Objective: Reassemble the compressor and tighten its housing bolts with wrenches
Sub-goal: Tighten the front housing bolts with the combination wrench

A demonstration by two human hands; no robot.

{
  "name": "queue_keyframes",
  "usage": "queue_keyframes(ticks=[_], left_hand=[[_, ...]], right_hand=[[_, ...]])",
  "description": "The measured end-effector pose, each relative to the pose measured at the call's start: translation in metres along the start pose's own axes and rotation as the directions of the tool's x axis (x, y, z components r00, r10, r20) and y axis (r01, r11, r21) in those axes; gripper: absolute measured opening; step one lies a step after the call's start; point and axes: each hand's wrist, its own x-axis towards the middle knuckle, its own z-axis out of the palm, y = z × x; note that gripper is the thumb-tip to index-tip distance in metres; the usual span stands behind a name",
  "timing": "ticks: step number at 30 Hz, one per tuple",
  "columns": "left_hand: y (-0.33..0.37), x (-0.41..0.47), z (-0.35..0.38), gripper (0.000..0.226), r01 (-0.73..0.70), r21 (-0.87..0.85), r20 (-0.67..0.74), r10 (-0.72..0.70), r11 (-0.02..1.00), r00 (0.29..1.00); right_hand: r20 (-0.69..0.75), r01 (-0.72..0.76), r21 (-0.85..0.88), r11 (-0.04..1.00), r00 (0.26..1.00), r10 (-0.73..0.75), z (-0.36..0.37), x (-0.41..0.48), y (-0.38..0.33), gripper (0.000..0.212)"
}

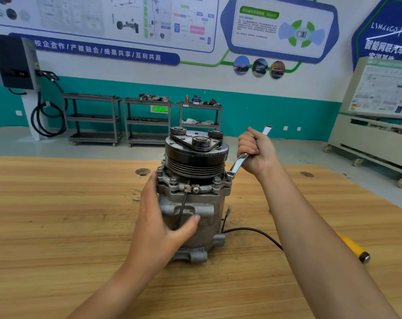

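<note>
Left hand (163,217) wraps compressor (193,203) upright on table (57,203), right hand (255,153) fisted on wrench (238,163), ring end on bolt (229,174) just below that fist; steep handle angle could slip it off, rounding the head.

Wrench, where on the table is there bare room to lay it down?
Bare wood: the wide table stretch left of the compressor and left hand, and the near strip between your forearms. Crowded: right of the compressor, where the right hand holds the wrench, the black cable trails and a yellow-handled tool lies.
</note>
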Motion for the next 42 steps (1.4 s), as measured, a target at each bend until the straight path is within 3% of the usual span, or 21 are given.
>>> queue_keyframes(ticks=[6,12,15,19,23,27,31,36,42], left_hand=[[0.001,-0.001,0.001,0.1,0.01,-0.002,0.002,-0.01,1.0,1.0],[0.0,-0.001,0.003,0.101,0.016,-0.007,-0.007,-0.017,1.0,1.0],[0.0,-0.001,0.003,0.102,0.014,-0.01,-0.013,-0.014,1.0,1.0],[-0.003,-0.001,0.003,0.099,-0.017,-0.016,-0.023,0.016,1.0,1.0],[-0.008,-0.001,0.004,0.099,-0.033,-0.026,-0.03,0.032,0.999,0.999],[-0.01,0.001,0.005,0.098,-0.081,-0.02,-0.045,0.08,0.997,0.996],[-0.01,0.002,0.005,0.098,-0.084,-0.019,-0.053,0.083,0.996,0.995],[-0.01,0.002,0.004,0.094,-0.114,-0.028,-0.053,0.113,0.993,0.992],[-0.011,0.001,0.005,0.094,-0.113,-0.045,-0.035,0.112,0.993,0.993]], right_hand=[[-0.089,0.138,0.148,0.979,0.988,-0.126,-0.02,-0.019,0.002,0.063],[-0.177,0.217,-0.111,0.97,0.956,-0.234,0.003,-0.023,-0.004,0.04],[-0.167,0.161,-0.138,0.977,0.969,-0.183,0.008,-0.014,0.003,0.035],[-0.046,0.093,0.062,0.994,0.995,-0.091,-0.005,-0.007,0.013,0.035],[0.087,0.056,0.14,0.989,0.994,-0.068,-0.011,-0.009,0.015,0.041],[0.144,0.021,-0.003,1.0,0.989,-0.021,0.003,-0.011,0.017,0.049],[0.051,0.006,-0.143,0.99,0.999,0.001,0.015,-0.016,0.018,0.051],[-0.134,0.221,-0.167,0.961,0.96,-0.244,0.017,-0.033,0.024,0.042],[-0.254,0.595,-0.216,0.774,0.731,-0.633,0.014,-0.067,0.046,0.036]])
